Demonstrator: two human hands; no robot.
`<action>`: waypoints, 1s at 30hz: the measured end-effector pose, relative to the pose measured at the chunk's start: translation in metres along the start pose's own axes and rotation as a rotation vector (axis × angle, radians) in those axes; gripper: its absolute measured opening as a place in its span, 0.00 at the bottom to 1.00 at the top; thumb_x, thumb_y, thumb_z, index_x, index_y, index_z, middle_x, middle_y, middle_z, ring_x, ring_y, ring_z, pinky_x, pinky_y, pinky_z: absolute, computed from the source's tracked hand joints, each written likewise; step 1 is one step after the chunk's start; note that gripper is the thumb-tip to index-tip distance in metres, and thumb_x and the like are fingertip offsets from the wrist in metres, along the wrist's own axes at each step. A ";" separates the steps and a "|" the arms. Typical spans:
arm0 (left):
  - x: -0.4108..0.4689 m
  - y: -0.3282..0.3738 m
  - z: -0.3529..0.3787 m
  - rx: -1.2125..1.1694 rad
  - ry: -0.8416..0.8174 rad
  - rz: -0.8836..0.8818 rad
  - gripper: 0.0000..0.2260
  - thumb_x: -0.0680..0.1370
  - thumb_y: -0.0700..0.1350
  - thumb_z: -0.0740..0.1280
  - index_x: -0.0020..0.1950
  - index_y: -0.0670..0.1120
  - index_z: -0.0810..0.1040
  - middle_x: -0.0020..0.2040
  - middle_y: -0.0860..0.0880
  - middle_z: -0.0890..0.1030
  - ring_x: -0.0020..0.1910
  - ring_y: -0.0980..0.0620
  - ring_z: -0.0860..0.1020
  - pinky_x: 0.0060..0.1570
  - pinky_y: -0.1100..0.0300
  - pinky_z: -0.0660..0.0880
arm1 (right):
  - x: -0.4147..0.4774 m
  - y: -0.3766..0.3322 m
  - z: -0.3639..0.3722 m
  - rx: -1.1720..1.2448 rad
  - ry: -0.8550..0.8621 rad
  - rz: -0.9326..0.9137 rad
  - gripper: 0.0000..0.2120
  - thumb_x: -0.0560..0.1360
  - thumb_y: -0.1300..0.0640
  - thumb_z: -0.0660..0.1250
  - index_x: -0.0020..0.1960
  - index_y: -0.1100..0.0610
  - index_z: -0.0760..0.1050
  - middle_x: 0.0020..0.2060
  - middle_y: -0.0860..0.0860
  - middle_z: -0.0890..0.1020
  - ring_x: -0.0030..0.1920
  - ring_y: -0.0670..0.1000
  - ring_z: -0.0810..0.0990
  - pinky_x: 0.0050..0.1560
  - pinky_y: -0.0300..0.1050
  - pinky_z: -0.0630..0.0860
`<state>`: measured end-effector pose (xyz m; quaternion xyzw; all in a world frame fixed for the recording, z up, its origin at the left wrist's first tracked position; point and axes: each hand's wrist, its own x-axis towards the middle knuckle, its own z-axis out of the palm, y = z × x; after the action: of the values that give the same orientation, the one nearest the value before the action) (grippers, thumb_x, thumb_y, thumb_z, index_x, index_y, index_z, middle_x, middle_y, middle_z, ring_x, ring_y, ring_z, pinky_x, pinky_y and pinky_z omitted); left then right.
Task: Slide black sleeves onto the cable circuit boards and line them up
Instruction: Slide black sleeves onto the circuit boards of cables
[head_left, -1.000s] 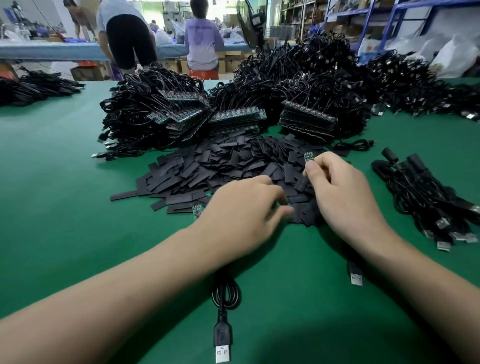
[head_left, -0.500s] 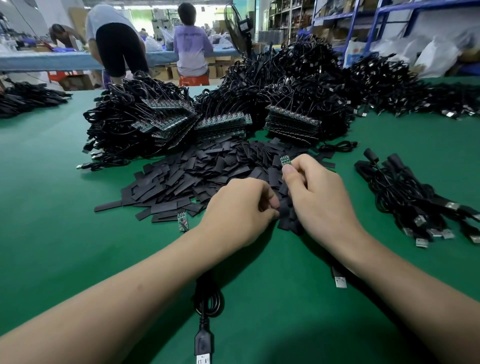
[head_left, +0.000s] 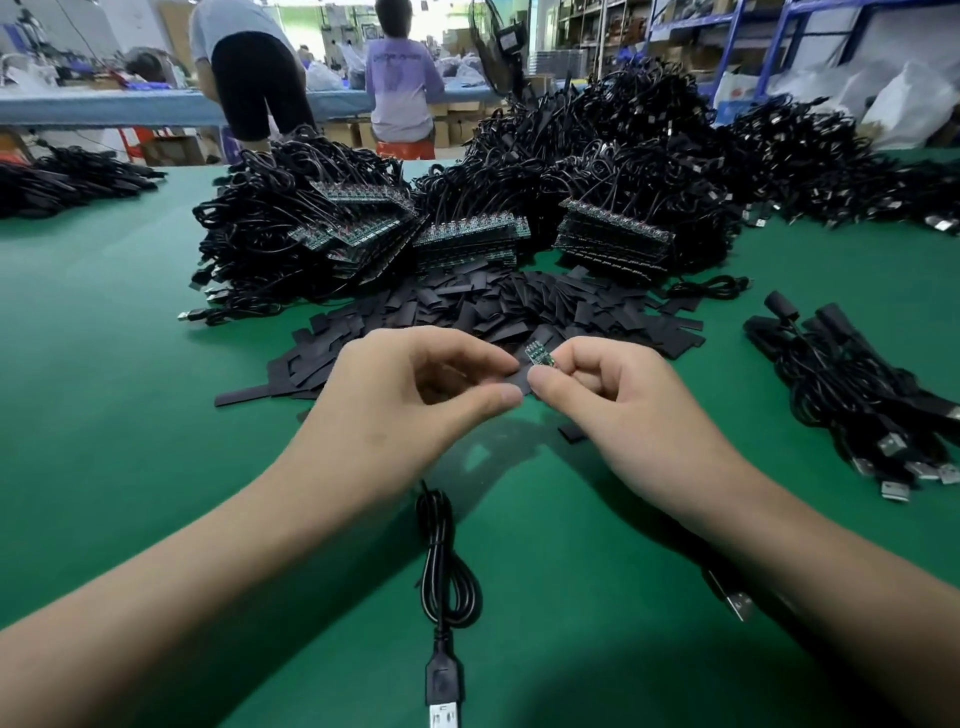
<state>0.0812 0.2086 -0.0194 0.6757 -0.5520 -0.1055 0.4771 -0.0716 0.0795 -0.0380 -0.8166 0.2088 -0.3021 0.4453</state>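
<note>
Two hands have come up off the pile of black sleeves (head_left: 519, 306) to frame centre; a second ago both were down among it. The right hand (head_left: 623, 410) pinches the small green circuit board (head_left: 538, 355) between thumb and forefinger. The left hand (head_left: 395, 405) has thumb and forefinger closed on what looks like one sleeve (head_left: 522, 382), largely hidden, touching the board's lower end. Judgement: picking is complete and threading is about to start. The board is still bare.

Right hand (head_left: 623, 410) pinches a green board (head_left: 539, 356) between thumb and forefinger, held above the table (head_left: 130, 415). Left hand (head_left: 395, 410) pinches a black sleeve (head_left: 521, 383) just beside the board's near end. Sleeve pile (head_left: 571, 306) lies behind both hands. Coiled cable (head_left: 447, 566) lies between the forearms.
</note>
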 end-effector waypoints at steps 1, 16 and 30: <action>-0.003 0.001 -0.001 0.119 0.037 0.079 0.12 0.69 0.56 0.77 0.50 0.55 0.87 0.40 0.58 0.85 0.40 0.61 0.82 0.43 0.70 0.75 | -0.001 0.000 0.001 0.019 -0.005 -0.001 0.18 0.76 0.43 0.66 0.43 0.60 0.75 0.28 0.50 0.66 0.32 0.51 0.63 0.36 0.55 0.65; -0.016 -0.015 -0.018 0.177 0.110 0.156 0.07 0.70 0.48 0.79 0.48 0.52 0.88 0.43 0.58 0.85 0.45 0.58 0.84 0.49 0.61 0.79 | -0.007 -0.008 -0.006 -0.192 -0.201 -0.006 0.17 0.79 0.39 0.59 0.42 0.50 0.78 0.29 0.53 0.66 0.29 0.46 0.63 0.31 0.47 0.61; -0.018 -0.019 -0.014 0.190 0.051 0.179 0.08 0.71 0.49 0.78 0.50 0.52 0.88 0.45 0.56 0.84 0.40 0.54 0.82 0.43 0.57 0.79 | -0.011 -0.013 -0.006 -0.312 -0.240 -0.019 0.14 0.81 0.46 0.63 0.39 0.51 0.77 0.25 0.44 0.68 0.27 0.44 0.63 0.29 0.39 0.62</action>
<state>0.0958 0.2298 -0.0335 0.6682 -0.6055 0.0075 0.4322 -0.0828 0.0886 -0.0276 -0.9077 0.1910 -0.1708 0.3322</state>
